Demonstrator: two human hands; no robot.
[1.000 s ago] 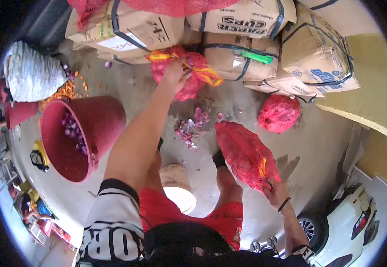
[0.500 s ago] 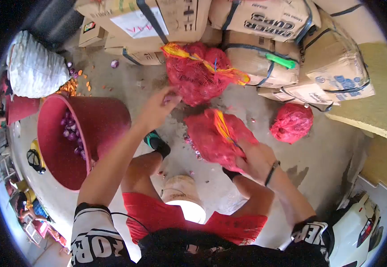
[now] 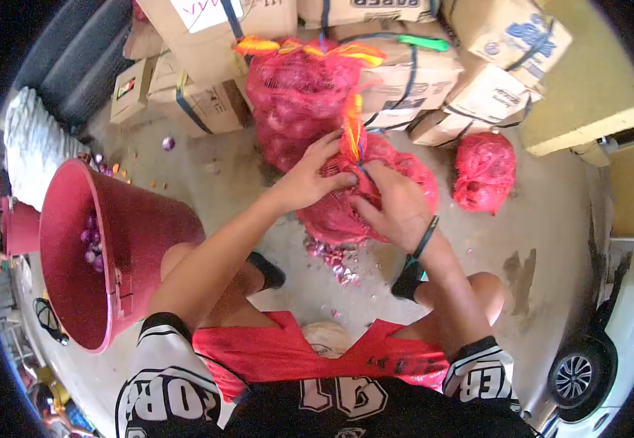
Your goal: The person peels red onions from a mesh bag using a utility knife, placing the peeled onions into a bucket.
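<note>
Both hands are at the gathered neck of a red mesh bag [image 3: 408, 179] that rests on the floor, with a yellow-orange band and a dark tie at its top. My left hand [image 3: 313, 175] is bent against the left side of the neck, thumb and fingers on the mesh. My right hand [image 3: 397, 204] grips the mesh beside the tie, fingers curled. Behind it stands a fuller red mesh bag [image 3: 295, 102] of round onions, also with a yellow-orange band. A smaller red mesh bag [image 3: 485, 171] sits to the right.
A large red tub [image 3: 142, 219] with purple onions inside lies tipped at the left. Strapped cardboard boxes [image 3: 404, 80] are stacked behind the bags. Onion skins [image 3: 335, 259] litter the floor in front. A white bucket [image 3: 326, 337] stands between the legs; a white car [image 3: 631, 328] is at right.
My left hand has come from the bag behind to the front bag's neck. The front bag now stands more upright against the fuller one, and the view has shifted.
</note>
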